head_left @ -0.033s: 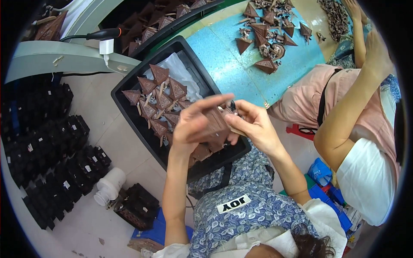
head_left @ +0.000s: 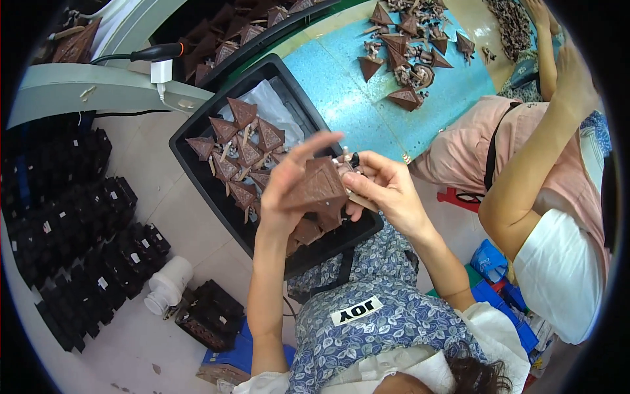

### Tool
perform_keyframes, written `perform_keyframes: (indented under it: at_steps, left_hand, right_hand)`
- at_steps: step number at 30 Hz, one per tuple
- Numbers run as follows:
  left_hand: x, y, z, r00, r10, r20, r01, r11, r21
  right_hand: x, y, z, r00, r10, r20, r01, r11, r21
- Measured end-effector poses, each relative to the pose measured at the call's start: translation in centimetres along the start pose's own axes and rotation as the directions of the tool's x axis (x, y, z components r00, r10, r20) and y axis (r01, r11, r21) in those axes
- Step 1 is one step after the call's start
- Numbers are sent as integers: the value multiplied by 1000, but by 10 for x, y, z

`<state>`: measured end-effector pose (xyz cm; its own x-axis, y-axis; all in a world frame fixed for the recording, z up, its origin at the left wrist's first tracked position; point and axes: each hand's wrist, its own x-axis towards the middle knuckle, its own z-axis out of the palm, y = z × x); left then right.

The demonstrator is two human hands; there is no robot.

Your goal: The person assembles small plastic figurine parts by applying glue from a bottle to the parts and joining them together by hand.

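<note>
A brown carved, roof-shaped piece (head_left: 319, 187) is held up over the black tray. My left hand (head_left: 281, 190) lies against its left side, index finger stretched out above it and the other fingers partly hidden behind it. At the piece's right edge, my right hand (head_left: 388, 187) is closed, thumb and fingers pinching a small pale figure-like part (head_left: 345, 168) with a black bit beside it. A thin wooden strip (head_left: 362, 201) sticks out below the right thumb. How these parts join is too small to tell.
The black tray (head_left: 190, 164) holds several brown pointed pieces (head_left: 249, 152) and a pale sheet. More such pieces (head_left: 401, 59) lie on the blue tabletop (head_left: 348, 85). A co-worker's arm (head_left: 525, 171) is at right. Black stacked parts (head_left: 65, 217) and a white container (head_left: 169, 282) stand left.
My left index finger has lifted slightly and shifted left. The brown piece has turned and now shows its carved face more clearly. My right hand stays nearly in place.
</note>
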<state>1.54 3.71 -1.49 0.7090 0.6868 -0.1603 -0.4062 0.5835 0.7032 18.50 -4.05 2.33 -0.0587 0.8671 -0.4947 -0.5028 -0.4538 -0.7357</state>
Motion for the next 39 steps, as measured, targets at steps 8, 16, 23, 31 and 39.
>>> perform_keyframes:
  at_steps: [8, 16, 23, 31, 39]
  left_hand:
    - [-20, -23, 32, 861, -122, -493, -38, 953, -301]
    - [-30, -31, 11, 869, -291, -400, -59, 742, -668]
    - [-36, -41, 7, 936, -342, -81, 119, 525, -843]
    - [-32, -51, -4, 954, -299, 4, 118, 364, -924]
    - [13, -43, -18, 845, -137, -516, 144, 989, -27]
  right_hand:
    - [-15, 25, 44, 961, -152, -229, 133, 987, -94]
    - [-35, 41, 63, 852, -517, -88, 301, 619, -725]
    - [-45, 61, 63, 666, -744, 56, 352, 247, -903]
    - [-44, 79, 67, 628, -777, -48, 390, 366, -845]
    - [39, 93, 29, 795, -389, -466, 270, 914, -303]
